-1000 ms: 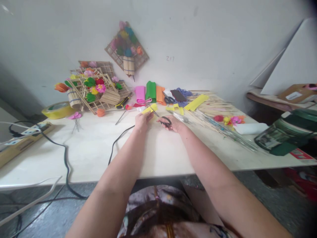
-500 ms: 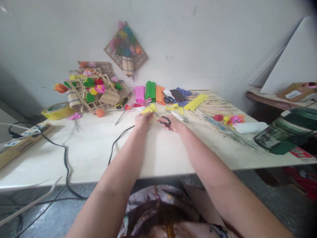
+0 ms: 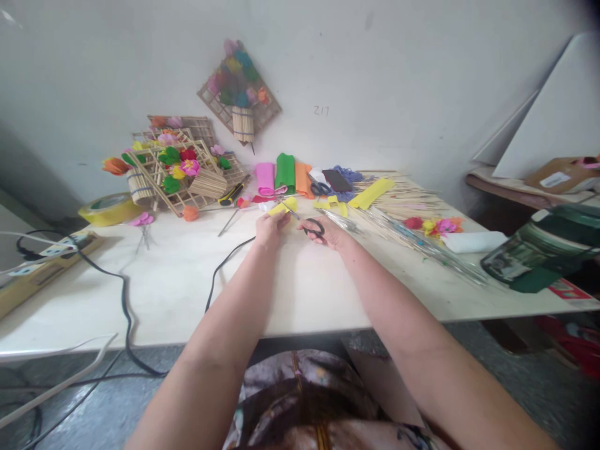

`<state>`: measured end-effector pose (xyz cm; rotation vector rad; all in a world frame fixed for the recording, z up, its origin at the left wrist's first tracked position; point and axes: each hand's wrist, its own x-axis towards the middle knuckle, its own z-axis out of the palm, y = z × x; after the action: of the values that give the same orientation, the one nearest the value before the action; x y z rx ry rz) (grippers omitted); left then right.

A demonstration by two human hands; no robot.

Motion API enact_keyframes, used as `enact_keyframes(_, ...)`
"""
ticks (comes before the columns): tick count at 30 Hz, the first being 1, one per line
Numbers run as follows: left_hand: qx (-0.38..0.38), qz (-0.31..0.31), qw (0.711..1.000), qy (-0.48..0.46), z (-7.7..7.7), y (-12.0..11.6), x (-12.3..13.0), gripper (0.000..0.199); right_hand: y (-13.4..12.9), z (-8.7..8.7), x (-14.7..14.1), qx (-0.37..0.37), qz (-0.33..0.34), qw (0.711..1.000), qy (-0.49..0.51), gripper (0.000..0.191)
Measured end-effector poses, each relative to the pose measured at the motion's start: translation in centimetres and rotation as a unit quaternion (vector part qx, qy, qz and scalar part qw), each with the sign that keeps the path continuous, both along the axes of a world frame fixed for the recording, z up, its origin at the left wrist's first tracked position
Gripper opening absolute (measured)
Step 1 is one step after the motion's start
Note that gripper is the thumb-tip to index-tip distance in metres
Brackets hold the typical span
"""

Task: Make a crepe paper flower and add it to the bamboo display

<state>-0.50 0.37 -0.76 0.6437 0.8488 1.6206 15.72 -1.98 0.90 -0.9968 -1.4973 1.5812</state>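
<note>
Right hand is gripping scissors, whose blades are reaching the yellow paper that the left hand is holding.

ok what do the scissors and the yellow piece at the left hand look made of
Scissors: handles probably plastic, being dark and smooth-looking; blades likely metal, thin and grey.
Yellow piece: perhaps crepe paper, since it looks thin, matte and evenly coloured, though its texture is too small to rule out felt.
</note>
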Motion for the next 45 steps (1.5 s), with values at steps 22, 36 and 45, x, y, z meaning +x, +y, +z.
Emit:
enact_keyframes(22,-0.007,0.013,1.0,-0.022,0.57,-0.44,0.14,0.011,0.09,-0.19,-0.88,0.008,-0.039,0.999,-0.036,0.028)
enact_keyframes(36,0.001,0.007,1.0,-0.02,0.22,-0.12,0.0,0.01,-0.26,0.19,-0.93,-0.008,-0.036,0.999,-0.03,0.025)
enact_keyframes(45,0.003,0.005,1.0,-0.026,0.13,-0.06,-0.1,0.011,-0.24,0.13,-0.83,-0.008,-0.026,0.999,-0.022,0.03)
